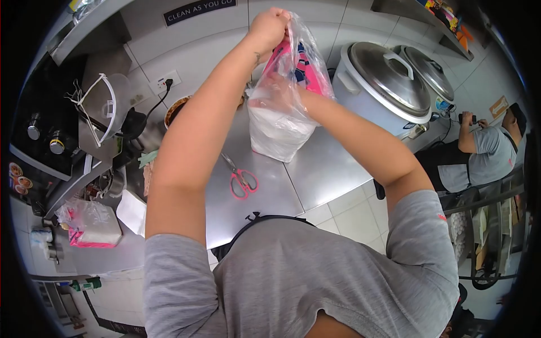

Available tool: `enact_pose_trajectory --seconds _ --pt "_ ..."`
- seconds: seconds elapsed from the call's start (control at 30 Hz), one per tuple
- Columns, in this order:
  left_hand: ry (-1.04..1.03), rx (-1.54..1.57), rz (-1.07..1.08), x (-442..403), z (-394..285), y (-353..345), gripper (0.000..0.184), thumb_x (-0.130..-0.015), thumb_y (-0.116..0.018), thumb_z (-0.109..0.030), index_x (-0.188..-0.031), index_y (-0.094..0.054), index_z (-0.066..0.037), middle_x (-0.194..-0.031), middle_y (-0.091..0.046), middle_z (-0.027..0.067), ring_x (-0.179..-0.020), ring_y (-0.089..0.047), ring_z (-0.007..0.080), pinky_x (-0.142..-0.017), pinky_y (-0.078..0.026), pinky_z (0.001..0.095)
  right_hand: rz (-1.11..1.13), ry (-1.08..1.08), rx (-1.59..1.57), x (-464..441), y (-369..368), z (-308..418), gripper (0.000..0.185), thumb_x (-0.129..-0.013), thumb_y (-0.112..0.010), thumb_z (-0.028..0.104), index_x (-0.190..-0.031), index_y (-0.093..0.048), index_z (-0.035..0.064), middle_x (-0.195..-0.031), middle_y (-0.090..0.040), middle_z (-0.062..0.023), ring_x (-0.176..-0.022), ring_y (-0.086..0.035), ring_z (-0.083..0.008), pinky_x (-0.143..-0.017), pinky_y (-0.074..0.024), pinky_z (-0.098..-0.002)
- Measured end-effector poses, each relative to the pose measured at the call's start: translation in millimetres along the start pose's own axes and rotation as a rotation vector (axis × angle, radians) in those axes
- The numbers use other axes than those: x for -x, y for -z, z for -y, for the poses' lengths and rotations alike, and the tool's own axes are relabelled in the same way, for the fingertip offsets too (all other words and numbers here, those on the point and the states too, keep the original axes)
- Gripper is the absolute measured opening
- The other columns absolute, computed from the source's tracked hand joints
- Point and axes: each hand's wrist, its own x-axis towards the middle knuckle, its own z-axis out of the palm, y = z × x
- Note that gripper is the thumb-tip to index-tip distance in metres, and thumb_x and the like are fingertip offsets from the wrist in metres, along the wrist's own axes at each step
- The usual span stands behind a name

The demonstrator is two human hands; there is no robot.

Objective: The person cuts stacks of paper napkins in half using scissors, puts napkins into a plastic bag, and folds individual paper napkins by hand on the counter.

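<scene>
A clear plastic bag with white contents and a pink and dark blue printed part stands on the steel counter. My left hand is raised at the top of the bag, its fingers closed on the gathered plastic. Lower down, my right hand is inside or behind the clear film, and its fingers are blurred by the plastic. Pink-handled scissors lie on the counter in front of the bag, with the blades pointing away from me.
Two large lidded cookers stand at the back right. Another pink and white bag is at the left, near a white sheet. A co-worker stands at the far right. A shelf overhangs the upper left.
</scene>
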Motion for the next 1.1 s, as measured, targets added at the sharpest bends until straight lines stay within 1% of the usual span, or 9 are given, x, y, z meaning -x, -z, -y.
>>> enact_pose_trajectory --seconds 0.17,0.4,0.53,0.57,0.8,0.87,0.9,0.97,1.1 --pt "-0.026 0.005 -0.054 22 13 -7 0.013 -0.095 -0.046 -0.013 -0.091 -0.055 -0.005 -0.071 -0.054 0.0033 -0.06 -0.051 0.0135 -0.055 -0.045 0.0274 0.024 -0.185 0.114 2 -19 5 0.086 -0.078 -0.05 0.071 -0.127 -0.051 0.0004 -0.128 -0.048 -0.0251 -0.118 -0.047 -0.0385 -0.102 -0.0358 -0.0494" --pt "-0.216 -0.133 -0.152 125 -17 54 0.03 -0.096 -0.052 -0.023 -0.114 -0.054 0.002 -0.104 -0.063 0.0098 -0.092 -0.06 0.0173 -0.085 -0.048 0.0313 0.171 -0.357 0.002 -36 -24 -28 0.108 -0.068 -0.05 0.082 -0.145 -0.033 0.0076 -0.151 -0.029 -0.0156 -0.138 -0.029 -0.0369 -0.11 -0.0274 -0.0498" --pt "-0.011 -0.191 -0.178 238 17 110 0.036 -0.096 -0.054 -0.026 -0.121 -0.053 -0.001 -0.112 -0.062 0.0094 -0.102 -0.059 0.0163 -0.09 -0.046 0.0308 0.165 -0.107 -0.492 -9 28 -27 0.062 -0.087 -0.052 0.05 -0.127 -0.054 0.0028 -0.122 -0.059 -0.0211 -0.109 -0.058 -0.0361 -0.092 -0.0445 -0.047" --pt "0.048 -0.221 -0.221 274 34 126 0.032 -0.094 -0.057 -0.024 -0.118 -0.056 -0.002 -0.11 -0.063 0.0077 -0.099 -0.058 0.0142 -0.087 -0.045 0.0291 -0.153 -0.472 -0.065 -17 24 -43 0.036 -0.094 -0.048 0.034 -0.104 -0.064 0.0032 -0.103 -0.066 -0.0169 -0.099 -0.062 -0.0285 -0.086 -0.0466 -0.0397" --pt "0.358 -1.135 -0.607 496 125 253 0.032 -0.079 -0.07 -0.014 -0.109 -0.062 -0.006 -0.12 -0.058 0.0127 -0.109 -0.054 0.0291 -0.093 -0.043 0.036 -1.172 0.093 -0.744 100 104 123 0.028 -0.093 -0.05 0.012 -0.111 -0.06 -0.0068 -0.097 -0.067 -0.0165 -0.087 -0.062 -0.0165 -0.086 -0.0454 -0.0247" --pt "0.36 -1.319 -0.613 530 130 295 0.04 -0.078 -0.071 -0.016 -0.115 -0.059 -0.007 -0.129 -0.052 0.0146 -0.119 -0.047 0.0333 -0.099 -0.038 0.0417 -0.729 0.292 -0.953 106 22 152 0.027 -0.084 -0.06 0.008 -0.108 -0.06 -0.0041 -0.105 -0.063 -0.0156 -0.096 -0.06 -0.0202 -0.084 -0.045 -0.0306" --pt "0.384 -1.349 -0.608 540 135 315 0.044 -0.078 -0.071 -0.018 -0.119 -0.058 -0.008 -0.134 -0.049 0.0152 -0.125 -0.043 0.0346 -0.102 -0.035 0.0448 -0.371 -0.066 -0.432 100 -8 176 0.032 -0.082 -0.064 0.01 -0.113 -0.06 0.0012 -0.114 -0.06 -0.0151 -0.103 -0.057 -0.026 -0.088 -0.0441 -0.0357" --pt "0.413 -1.384 -0.546 544 151 343 0.058 -0.078 -0.071 -0.023 -0.13 -0.05 -0.01 -0.142 -0.04 0.0161 -0.133 -0.034 0.0366 -0.107 -0.027 0.0508 -0.361 -0.062 -0.282 83 -114 176 0.042 -0.08 -0.071 0.017 -0.118 -0.059 0.005 -0.119 -0.058 -0.018 -0.113 -0.052 -0.0362 -0.098 -0.0407 -0.0417" --pt "0.566 -1.397 -0.365 557 173 347 0.075 -0.081 -0.069 -0.03 -0.144 -0.033 -0.011 -0.151 -0.027 0.0162 -0.141 -0.021 0.0359 -0.112 -0.017 0.0556 -0.08 -0.451 -0.598 90 -182 140 0.046 -0.082 -0.069 0.02 -0.123 -0.056 0.0036 -0.116 -0.06 -0.0167 -0.105 -0.057 -0.0302 -0.093 -0.045 -0.0392"
